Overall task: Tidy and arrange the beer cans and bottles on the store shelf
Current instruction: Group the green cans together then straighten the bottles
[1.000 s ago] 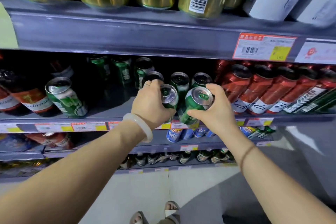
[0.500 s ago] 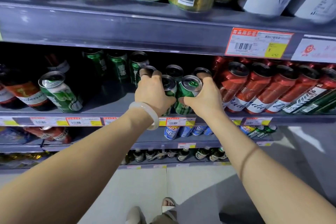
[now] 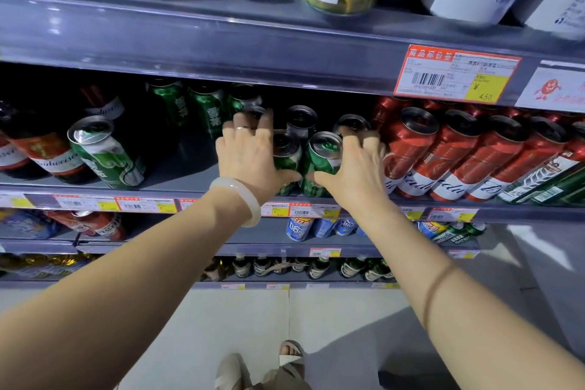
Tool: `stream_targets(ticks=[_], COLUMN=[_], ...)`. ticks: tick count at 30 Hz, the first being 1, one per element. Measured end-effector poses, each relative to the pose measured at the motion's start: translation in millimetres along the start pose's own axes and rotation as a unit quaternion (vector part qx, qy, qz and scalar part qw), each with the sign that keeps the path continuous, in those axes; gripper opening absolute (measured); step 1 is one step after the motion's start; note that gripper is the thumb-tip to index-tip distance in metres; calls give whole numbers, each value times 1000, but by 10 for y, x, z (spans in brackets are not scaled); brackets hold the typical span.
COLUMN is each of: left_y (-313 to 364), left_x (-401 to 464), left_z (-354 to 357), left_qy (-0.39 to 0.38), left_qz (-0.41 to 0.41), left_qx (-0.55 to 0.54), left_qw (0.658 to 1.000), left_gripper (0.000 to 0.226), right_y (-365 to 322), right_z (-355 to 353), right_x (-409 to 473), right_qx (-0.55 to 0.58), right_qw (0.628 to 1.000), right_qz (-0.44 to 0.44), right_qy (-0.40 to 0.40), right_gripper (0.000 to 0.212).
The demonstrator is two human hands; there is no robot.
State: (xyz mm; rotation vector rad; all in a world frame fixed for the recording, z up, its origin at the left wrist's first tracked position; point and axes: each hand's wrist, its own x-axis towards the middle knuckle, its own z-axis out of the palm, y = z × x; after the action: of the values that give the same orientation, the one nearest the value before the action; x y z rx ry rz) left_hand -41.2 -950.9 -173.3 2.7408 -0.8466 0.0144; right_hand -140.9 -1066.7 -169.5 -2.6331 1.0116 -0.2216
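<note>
Two green cans [image 3: 304, 165] stood side by side at the middle shelf [image 3: 177, 172] front; left hand [image 3: 250, 155] and right hand [image 3: 354, 168] each cupped one, seemingly to square the pair.

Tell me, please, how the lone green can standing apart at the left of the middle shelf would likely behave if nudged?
The lone green can is tall and narrow with no neighbours touching it, so it would probably tip. Once down, its round body would likely roll. Its glossy surface may feel slippery.
</note>
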Motion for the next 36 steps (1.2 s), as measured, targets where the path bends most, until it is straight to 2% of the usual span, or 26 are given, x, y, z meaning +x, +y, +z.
stream_targets(ticks=[1, 3, 4, 6, 9, 14, 18, 21, 24, 27, 29, 31, 34, 36], left_y=[-53, -146, -173, -190, -205, -180, -138, -191, -315, -556, -797, -1086, -1520, -1757], left_x=[14, 48, 61, 65, 60, 69, 35, -9, -105, -232, -315, -377, -383, -317], left_z=[12, 53, 75, 106, 125, 150, 142, 122, 59, -20, -86, -162, -294, -370], left_qy=[4, -28, -54, -97, -117, -109, -111, -109, -100, -52, 36, 136, 214, 194], left_qz=[-17, -74, -97, -114, -111, -98, -87, -78, -66, -66, -62, -83, -144, -157], left_qx=[-32, -165, -233, -294, -306, -310, -303, -303, -280, -260, -217, -165, -102, -65], left_qw=[999, 983, 966, 944, 938, 939, 943, 943, 953, 962, 974, 973, 961, 966], left_gripper=[116, 128, 131, 135, 136, 136, 134, 135, 127, 102, 74, 55, 52, 61], right_y=[15, 32, 31, 13, 6, 4, -31, -85, -207, -407, -567, -730, -991, -1130], right_z=[-33, -55, -43, 13, 75, 99, 23, -134, -263, -257, -175, -49, 145, 249], right_x=[-12, -23, -24, -23, -7, 49, 35, -41, -55, 34, 89, 125, 136, 137], right_qx=[-8, 4, 21, 55, 80, 89, 65, -18, -47, 7, 35, 42, 51, 45], right_qw=[1000, 1000, 1000, 996, 991, 991, 991, 994, 996, 994, 989, 982, 972, 970], right_qz=[-5, 7, 21, 51, 76, 80, 74, 38, -24, -95, -135, -175, -219, -226], right_qy=[9, 9, -5, -49, -77, -63, -87, -105, -67, -46, -47, -50, -65, -75], right_gripper=[95, 108, 112, 119, 120, 107, 112, 112, 97, 77, 68, 62, 56, 56])
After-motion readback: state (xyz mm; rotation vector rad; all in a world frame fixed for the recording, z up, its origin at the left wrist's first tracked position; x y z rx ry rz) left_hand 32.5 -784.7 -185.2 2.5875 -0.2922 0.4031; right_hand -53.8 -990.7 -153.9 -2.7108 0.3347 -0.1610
